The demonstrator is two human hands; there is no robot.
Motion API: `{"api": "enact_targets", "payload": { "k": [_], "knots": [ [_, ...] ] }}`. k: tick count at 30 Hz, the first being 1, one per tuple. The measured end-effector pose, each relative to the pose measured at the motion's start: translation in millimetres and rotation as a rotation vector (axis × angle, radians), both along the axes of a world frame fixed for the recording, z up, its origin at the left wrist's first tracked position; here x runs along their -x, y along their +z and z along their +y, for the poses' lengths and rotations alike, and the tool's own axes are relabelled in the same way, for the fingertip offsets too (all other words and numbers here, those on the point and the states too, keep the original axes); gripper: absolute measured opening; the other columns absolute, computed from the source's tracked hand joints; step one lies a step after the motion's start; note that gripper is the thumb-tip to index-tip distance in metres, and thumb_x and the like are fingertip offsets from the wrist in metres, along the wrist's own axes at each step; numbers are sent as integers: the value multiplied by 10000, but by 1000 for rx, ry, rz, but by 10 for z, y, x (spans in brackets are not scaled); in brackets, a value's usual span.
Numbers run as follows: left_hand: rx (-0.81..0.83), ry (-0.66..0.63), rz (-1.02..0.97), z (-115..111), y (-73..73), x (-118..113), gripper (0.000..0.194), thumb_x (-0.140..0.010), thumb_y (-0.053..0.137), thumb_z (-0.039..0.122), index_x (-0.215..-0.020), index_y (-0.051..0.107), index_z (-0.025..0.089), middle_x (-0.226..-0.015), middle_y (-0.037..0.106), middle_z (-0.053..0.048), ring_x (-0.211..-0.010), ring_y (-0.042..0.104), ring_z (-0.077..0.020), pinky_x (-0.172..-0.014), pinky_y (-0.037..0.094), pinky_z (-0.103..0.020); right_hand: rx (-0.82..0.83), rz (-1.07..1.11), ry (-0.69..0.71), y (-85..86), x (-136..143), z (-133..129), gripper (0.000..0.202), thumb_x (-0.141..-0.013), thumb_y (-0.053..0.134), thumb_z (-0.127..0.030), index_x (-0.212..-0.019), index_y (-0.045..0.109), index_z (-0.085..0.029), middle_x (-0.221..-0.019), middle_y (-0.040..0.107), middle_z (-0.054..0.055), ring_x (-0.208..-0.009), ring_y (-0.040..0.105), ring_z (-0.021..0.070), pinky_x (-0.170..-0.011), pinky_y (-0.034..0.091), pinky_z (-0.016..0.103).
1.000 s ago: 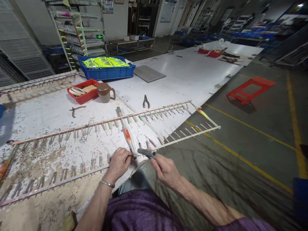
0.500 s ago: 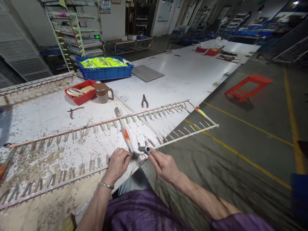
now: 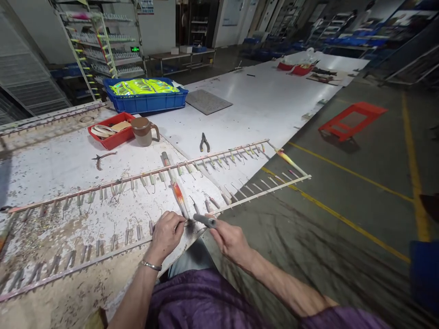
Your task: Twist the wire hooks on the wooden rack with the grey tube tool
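Right hand point(image 3: 231, 240) grasps a grey, tube-shaped tool point(image 3: 205, 220), I see; my left hand point(image 3: 168, 234) pinches at a long, slim, pale rail point(image 3: 260, 195), holding what I cannot tell.

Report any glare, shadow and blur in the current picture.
Head view throughout: pale sheen on the white tabletop; soft shadow beneath the red stool; upper-right background racks dim and smeared; grey tube in the right hand clearer; dark streaks on the floor, shadow or stain unclear.
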State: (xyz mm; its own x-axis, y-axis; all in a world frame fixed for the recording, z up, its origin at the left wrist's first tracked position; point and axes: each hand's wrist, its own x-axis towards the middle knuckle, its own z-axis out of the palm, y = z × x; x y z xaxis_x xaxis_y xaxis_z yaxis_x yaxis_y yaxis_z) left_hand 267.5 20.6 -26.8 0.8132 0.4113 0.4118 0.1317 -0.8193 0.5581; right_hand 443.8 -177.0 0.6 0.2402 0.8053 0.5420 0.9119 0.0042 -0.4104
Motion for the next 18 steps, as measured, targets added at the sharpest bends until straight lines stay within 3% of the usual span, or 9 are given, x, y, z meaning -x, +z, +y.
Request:
{"api": "enact_targets", "payload": {
  "k": [3,8,13,16,18],
  "knots": [
    [-14,2,9,-4,13,-1,165,-1042,572,155,-1003,711,236,-878,700,-36,-849,660,-213,-806,546,-370,48,13,-55,5,-13,9,376,-1128,441,-283,-1392,693,-195,-824,815,68,-644,772,199,-567,599,260],
    [-24,5,5,-12,35,-1,181,-1051,562,163,-1021,724,239,-863,689,-37,-850,655,-210,-783,546,-351,-82,57,-52,31,-12,-43,392,-1115,435,-245,-1410,678,-157,-982,836,136,-858,820,257,-733,664,318],
    [-52,16,4,-12,29,-1,172,-1042,573,155,-1025,724,234,-877,687,-38,-866,648,-213,-775,545,-349,106,23,-30,22,53,-63,388,-1112,455,-259,-1358,731,-142,-810,814,104,-648,774,208,-603,609,249],
    [-62,27,15,-19,48,-1,177,-1040,568,150,-1011,721,234,-852,673,-38,-861,644,-218,-767,543,-356,-13,33,-30,67,40,-97,422,-1103,445,-210,-1458,665,-153,-992,840,147,-807,809,238,-740,650,292],
    [-61,34,30,-27,72,-2,178,-1047,562,148,-1007,715,230,-852,673,-41,-875,645,-224,-766,539,-362,-37,-7,4,95,10,-117,436,-1106,437,-210,-1487,639,-148,-954,831,134,-784,802,234,-711,638,287]
  ]
}}
